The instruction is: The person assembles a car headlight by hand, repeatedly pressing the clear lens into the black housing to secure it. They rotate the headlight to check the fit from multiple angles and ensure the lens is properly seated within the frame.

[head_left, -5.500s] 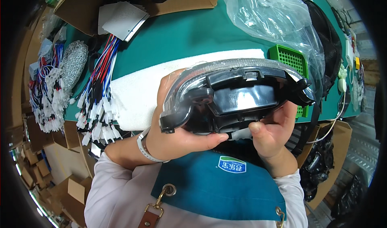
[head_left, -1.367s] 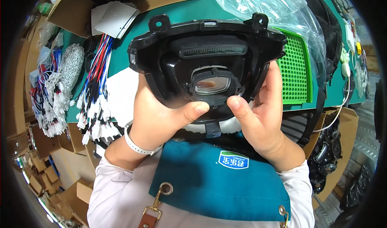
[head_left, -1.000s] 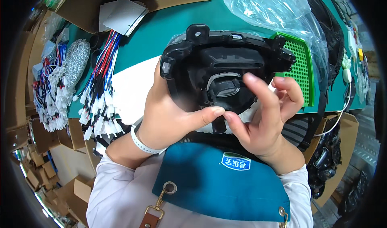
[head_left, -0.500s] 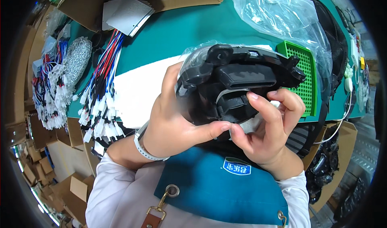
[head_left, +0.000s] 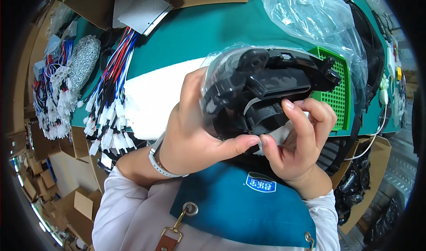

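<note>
I hold a black plastic lamp housing (head_left: 266,91) with a clear lens edge up in front of my chest, turned on its side. My left hand (head_left: 195,135) grips its left and lower part, thumb pressed under it. My right hand (head_left: 297,149) holds the underside, fingertips pinching at a small white piece against the housing's lower rim. Both hands touch the housing above a white pad (head_left: 155,95) on the green table.
Bundles of coloured wires with white connectors (head_left: 106,104) lie at the left. A green perforated tray (head_left: 339,91) and a clear plastic bag (head_left: 310,15) sit at the right. Cardboard boxes (head_left: 88,2) stand at the back and below left.
The housing has been rotated from back-facing to side-on and tilted right. My right fingers have shifted from the round rear socket to its lower rim.
</note>
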